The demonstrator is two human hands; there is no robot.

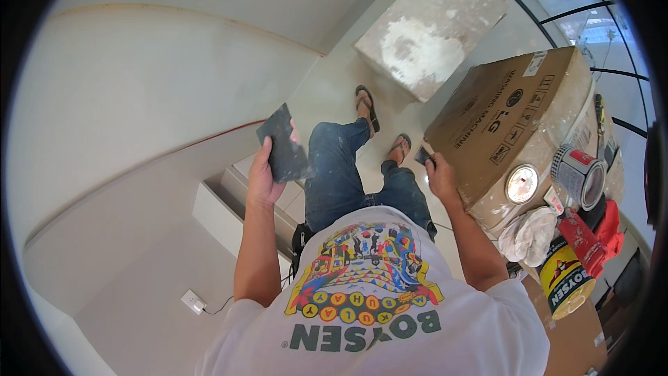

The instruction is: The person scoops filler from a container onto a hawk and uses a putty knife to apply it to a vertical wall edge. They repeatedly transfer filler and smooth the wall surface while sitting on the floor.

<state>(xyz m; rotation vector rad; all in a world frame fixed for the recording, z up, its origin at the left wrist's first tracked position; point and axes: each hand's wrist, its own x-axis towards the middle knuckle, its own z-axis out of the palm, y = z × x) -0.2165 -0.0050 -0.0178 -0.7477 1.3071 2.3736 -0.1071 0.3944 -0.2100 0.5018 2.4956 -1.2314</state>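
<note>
My left hand (263, 175) is raised on the left, its thumb and fingers closed on a dark grey sheet of sandpaper (284, 145). The sheet is held upright, and its right edge looks ragged. To the right, my right hand (440, 175) is closed on a small dark flat piece (423, 156), mostly covered by the fingers, so its kind is unclear. That hand is beside a large brown cardboard box (511, 108). The two hands are well apart.
On the box are a paint can (581, 175), a round lid (522, 184), a white cloth (527, 235), a red cloth (610, 230) and a yellow-black tub (567, 278). A plaster-stained block (424, 31) stands ahead. A pale wall (167, 76) and an outlet (193, 301) are at left.
</note>
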